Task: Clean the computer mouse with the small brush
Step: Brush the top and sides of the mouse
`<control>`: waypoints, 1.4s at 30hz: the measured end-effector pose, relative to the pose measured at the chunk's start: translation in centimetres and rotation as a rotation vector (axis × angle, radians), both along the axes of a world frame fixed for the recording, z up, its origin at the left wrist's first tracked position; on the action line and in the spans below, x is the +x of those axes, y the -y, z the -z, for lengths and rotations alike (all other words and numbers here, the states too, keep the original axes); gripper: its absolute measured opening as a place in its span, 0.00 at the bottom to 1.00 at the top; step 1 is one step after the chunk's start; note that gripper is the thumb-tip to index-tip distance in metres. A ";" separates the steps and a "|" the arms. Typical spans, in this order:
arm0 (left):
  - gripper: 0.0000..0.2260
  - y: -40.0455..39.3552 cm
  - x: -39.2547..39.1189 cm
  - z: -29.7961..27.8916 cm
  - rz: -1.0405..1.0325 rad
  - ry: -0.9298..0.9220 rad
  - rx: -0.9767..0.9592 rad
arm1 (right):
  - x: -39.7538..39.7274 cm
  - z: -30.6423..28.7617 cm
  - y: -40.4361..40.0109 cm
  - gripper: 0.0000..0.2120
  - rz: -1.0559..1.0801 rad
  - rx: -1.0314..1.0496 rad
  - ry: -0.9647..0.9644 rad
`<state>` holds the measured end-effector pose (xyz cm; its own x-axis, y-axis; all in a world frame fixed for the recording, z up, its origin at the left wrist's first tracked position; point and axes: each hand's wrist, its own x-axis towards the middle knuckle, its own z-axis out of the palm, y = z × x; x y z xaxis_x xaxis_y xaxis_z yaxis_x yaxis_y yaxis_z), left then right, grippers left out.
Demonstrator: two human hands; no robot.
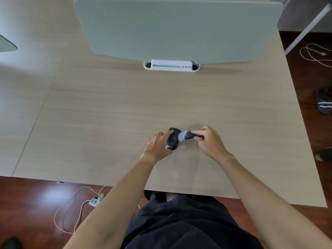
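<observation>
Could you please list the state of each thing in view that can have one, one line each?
Mouse: tilted on its side on the desk, gripped by the left hand.
Brush: held by the right hand, bristles touching the mouse.
Divider panel: upright in its white clamp.
Power strip: on the floor, cable plugged in.

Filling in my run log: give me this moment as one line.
step: brushing | left hand steadies mouse on desk | right hand holds brush, bristles on mouse
</observation>
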<state>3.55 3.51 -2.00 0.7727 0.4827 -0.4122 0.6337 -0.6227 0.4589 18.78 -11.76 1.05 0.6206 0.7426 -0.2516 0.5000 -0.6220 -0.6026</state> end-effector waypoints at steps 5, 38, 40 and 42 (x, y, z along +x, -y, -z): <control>0.38 1.0 1.1 0.0 -0.036 -0.032 -0.018 | -2.1 0.1 -1.5 0.17 -0.082 0.043 -0.155; 0.29 -1.2 1.3 -0.2 0.289 0.002 0.213 | -1.4 -0.8 -0.1 0.16 -0.146 -0.078 0.057; 0.30 -1.5 1.0 -0.1 0.245 -0.027 0.202 | -0.4 -1.0 0.5 0.17 -0.144 -0.114 0.082; 0.30 -1.5 0.8 0.0 0.190 -0.022 0.175 | 0.0 -1.2 0.4 0.16 -0.115 -0.087 0.078</control>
